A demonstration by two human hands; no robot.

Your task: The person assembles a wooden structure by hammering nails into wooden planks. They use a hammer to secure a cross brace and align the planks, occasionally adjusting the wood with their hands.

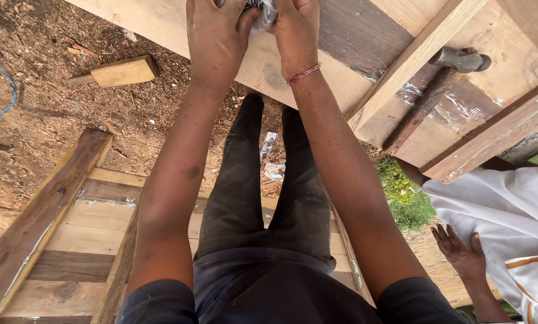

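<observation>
Both hands around clear plastic bag, contents cropped.

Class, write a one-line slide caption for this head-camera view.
Both hands grip a clear plastic bag over a wooden panel; a hammer lies nearby.

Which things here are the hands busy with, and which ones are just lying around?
In hand:
- left hand and right hand, both gripping a small clear plastic bag
- pale wooden plank panel beneath them

Lying about:
- dark-handled metal hammer
- loose wooden block
- blue cord
- second wooden panel on the ground
</observation>
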